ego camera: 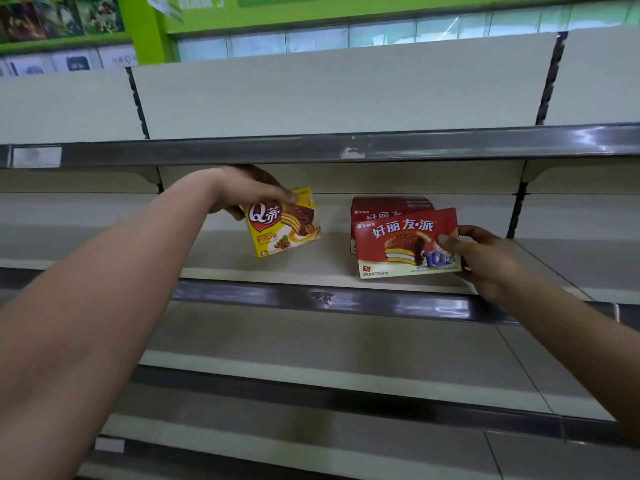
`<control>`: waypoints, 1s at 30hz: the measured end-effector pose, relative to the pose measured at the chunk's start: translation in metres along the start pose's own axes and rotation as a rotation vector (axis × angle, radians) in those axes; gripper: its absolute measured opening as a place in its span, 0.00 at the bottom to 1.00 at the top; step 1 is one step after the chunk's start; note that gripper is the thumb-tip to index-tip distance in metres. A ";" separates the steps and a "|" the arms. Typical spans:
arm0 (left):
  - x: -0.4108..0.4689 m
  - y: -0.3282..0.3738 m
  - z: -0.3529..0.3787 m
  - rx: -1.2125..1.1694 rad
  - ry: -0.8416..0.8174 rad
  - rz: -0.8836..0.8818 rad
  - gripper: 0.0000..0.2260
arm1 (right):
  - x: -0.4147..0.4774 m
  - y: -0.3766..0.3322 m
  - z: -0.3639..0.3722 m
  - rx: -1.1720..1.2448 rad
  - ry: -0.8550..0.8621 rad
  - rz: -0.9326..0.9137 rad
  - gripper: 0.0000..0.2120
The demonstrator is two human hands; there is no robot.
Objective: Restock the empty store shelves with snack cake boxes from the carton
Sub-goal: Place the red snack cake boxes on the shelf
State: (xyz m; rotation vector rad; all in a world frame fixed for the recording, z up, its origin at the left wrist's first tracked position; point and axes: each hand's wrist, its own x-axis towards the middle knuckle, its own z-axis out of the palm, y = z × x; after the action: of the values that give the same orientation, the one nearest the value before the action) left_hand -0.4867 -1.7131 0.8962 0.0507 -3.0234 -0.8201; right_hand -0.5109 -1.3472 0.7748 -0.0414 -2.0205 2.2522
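Note:
My left hand [247, 192] grips a yellow snack cake box [282, 225] by its top edge, holding it tilted just above the middle shelf [263, 271]. My right hand [485, 258] pinches the right end of a red snack cake box [405, 242], which stands slightly tilted near the shelf's front. Right behind it stand more red boxes [391, 204] in a row. The carton is out of sight.
A bare upper shelf [311, 147] with a grey price rail overhangs the hands. Two lower shelves [329, 372] run below. Slotted uprights [516, 213] divide the bays. Green signage [207, 15] hangs above.

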 end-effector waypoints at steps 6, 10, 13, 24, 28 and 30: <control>0.026 0.001 0.003 0.001 -0.026 -0.001 0.17 | 0.017 0.014 0.005 -0.058 0.005 -0.019 0.06; 0.048 -0.005 0.011 0.052 0.022 0.029 0.18 | 0.023 0.018 0.000 -0.122 0.009 -0.021 0.09; 0.068 -0.012 0.020 0.064 0.030 0.043 0.25 | 0.030 0.022 0.001 -0.171 0.033 -0.028 0.11; 0.130 -0.021 0.052 0.112 -0.047 0.100 0.30 | 0.055 0.027 0.018 -0.484 0.099 -0.154 0.15; 0.148 -0.024 0.059 0.084 -0.044 0.131 0.25 | 0.060 0.029 0.020 -0.539 0.115 -0.166 0.16; 0.155 -0.026 0.060 0.083 -0.057 0.154 0.25 | 0.061 0.029 0.021 -0.572 0.119 -0.165 0.16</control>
State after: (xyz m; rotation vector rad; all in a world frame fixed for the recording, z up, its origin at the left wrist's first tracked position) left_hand -0.6423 -1.7106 0.8317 -0.2053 -3.0652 -0.6951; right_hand -0.5758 -1.3646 0.7519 -0.0538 -2.4212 1.4807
